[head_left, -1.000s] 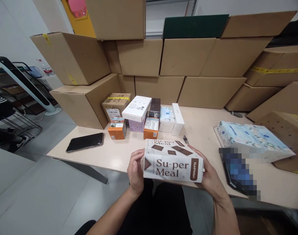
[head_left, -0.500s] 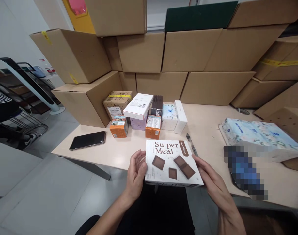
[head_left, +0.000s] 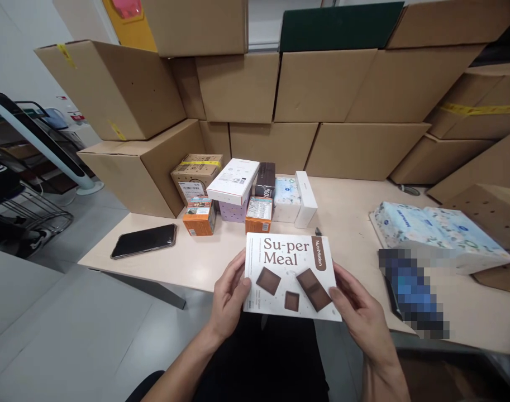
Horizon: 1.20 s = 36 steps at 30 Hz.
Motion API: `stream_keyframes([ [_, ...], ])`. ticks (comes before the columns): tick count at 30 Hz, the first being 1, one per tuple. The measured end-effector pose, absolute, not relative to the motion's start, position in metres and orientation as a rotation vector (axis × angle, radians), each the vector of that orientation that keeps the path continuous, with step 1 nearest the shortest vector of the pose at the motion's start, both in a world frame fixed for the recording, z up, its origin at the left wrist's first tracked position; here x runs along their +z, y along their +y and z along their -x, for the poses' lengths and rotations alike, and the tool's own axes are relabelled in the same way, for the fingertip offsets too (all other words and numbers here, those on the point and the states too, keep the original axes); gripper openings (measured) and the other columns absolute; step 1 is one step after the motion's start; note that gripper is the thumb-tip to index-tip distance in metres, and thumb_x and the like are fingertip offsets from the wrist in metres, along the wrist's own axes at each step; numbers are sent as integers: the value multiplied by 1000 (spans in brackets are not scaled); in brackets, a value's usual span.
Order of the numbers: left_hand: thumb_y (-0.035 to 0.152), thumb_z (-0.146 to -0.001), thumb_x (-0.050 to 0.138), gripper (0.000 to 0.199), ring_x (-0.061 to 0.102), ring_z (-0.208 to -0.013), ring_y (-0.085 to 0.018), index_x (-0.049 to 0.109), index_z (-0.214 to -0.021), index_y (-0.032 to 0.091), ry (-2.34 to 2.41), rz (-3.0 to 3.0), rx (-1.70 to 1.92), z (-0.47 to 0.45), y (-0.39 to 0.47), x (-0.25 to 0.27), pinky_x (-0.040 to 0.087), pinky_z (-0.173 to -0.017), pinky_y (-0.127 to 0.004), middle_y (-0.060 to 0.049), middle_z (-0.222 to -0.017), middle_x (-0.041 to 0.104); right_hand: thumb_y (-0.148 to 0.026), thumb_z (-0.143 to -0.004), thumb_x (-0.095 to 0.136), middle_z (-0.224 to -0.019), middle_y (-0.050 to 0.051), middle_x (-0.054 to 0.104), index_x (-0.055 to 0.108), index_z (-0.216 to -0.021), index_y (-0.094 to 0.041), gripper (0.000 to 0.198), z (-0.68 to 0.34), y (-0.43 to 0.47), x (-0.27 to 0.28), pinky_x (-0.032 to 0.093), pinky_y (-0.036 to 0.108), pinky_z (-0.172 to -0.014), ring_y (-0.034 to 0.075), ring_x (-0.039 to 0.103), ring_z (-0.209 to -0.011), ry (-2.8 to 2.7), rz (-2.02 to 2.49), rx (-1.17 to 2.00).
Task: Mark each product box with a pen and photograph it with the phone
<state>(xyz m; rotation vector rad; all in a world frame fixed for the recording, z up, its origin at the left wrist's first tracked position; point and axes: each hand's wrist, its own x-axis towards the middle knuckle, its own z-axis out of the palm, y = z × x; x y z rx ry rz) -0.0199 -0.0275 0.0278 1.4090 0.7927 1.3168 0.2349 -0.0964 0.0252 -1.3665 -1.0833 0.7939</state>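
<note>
A flat white box (head_left: 294,293) printed "Su-per Meal" with pictures of chocolate squares is held up in front of the table's near edge, its printed face tilted toward me. My left hand (head_left: 229,298) grips its left side, thumb on the front and fingers behind. On the opposite side my right hand (head_left: 359,307) holds it too, thumb over the lower right corner. The fingers behind the box are partly hidden. Just past its top right corner, the tip of a pen (head_left: 318,231) shows; the box covers the rest.
Behind stand two orange boxes (head_left: 199,223), a white box (head_left: 233,181) on a purple one, and a tissue pack (head_left: 287,200). A phone (head_left: 144,241) lies left. Rightward are more tissue packs (head_left: 439,231) and a blurred-out device (head_left: 411,293). Cardboard boxes (head_left: 275,145) wall the back.
The box has tipped up, so its face turns more toward me and its front edge no longer shows. My right thumb has come onto its face. The pen is now mostly covered.
</note>
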Motion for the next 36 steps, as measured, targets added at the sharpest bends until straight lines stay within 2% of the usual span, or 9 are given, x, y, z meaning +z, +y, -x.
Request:
stream_keyframes([
  [7, 19, -92, 59, 45, 39, -144, -29, 54, -137, 24, 566, -1487, 1499, 17, -13, 6, 38, -117, -44, -12, -154, 43, -26, -81, 75, -129, 7, 67, 63, -123, -28, 44, -234, -80, 1, 54, 38, -102, 22, 65, -117, -1004, 1145, 675],
  [13, 9, -92, 53, 46, 43, -142, -25, 52, -136, 24, 547, -1645, 1625, 15, -11, -9, 42, -114, -43, -14, -149, 48, -21, -77, 78, -128, 9, 67, 65, -114, -27, 39, -234, -83, -19, 54, 38, -101, 21, 67, -113, -933, 1107, 647],
  [17, 8, -91, 53, 46, 45, -140, -24, 51, -134, 24, 606, -1695, 1694, 13, -12, -18, 41, -114, -48, -14, -145, 51, -21, -78, 78, -126, 8, 67, 65, -107, -26, 32, -232, -84, -21, 55, 36, -98, 21, 67, -112, -926, 1092, 659],
  [20, 10, -90, 55, 44, 47, -138, -25, 52, -132, 23, 670, -1706, 1736, 13, -12, -26, 43, -111, -50, -15, -143, 52, -24, -79, 77, -128, 9, 66, 65, -107, -26, 30, -231, -86, -18, 54, 38, -99, 23, 67, -114, -933, 1102, 652],
  [24, 20, -90, 61, 39, 51, -133, -28, 56, -128, 21, 783, -1695, 1749, 14, -12, -29, 47, -107, -50, -16, -138, 56, -31, -82, 73, -141, 10, 57, 64, -116, -28, 35, -231, -89, -15, 51, 41, -103, 25, 61, -122, -977, 1119, 636],
  [28, 29, -88, 65, 49, 53, -130, -32, 54, -135, 20, 877, -1738, 1681, 15, -12, -22, 52, -99, -46, -17, -137, 55, -42, -87, 66, -146, 10, 51, 59, -129, -29, 44, -236, -92, -22, 47, 43, -107, 26, 53, -130, -1007, 1139, 674],
  [30, 30, -88, 64, 54, 52, -130, -32, 50, -139, 20, 907, -1774, 1621, 16, -13, -19, 54, -97, -44, -18, -140, 53, -49, -89, 62, -142, 11, 55, 57, -134, -27, 50, -240, -93, -24, 48, 43, -104, 27, 56, -126, -1013, 1176, 697],
  [34, 27, -89, 60, 54, 49, -132, -32, 49, -142, 22, 947, -1858, 1544, 16, -12, -13, 53, -98, -44, -16, -142, 51, -61, -91, 51, -109, 10, 67, 55, -138, -23, 60, -246, -95, -22, 53, 39, -90, 24, 63, -100, -1064, 1283, 714],
  [36, 25, -89, 59, 54, 50, -131, -31, 49, -142, 24, 957, -1915, 1537, 17, -10, -10, 51, -101, -46, -15, -141, 52, -65, -90, 49, -107, 9, 67, 54, -138, -23, 64, -245, -95, -18, 52, 38, -89, 24, 62, -98, -1090, 1288, 728],
])
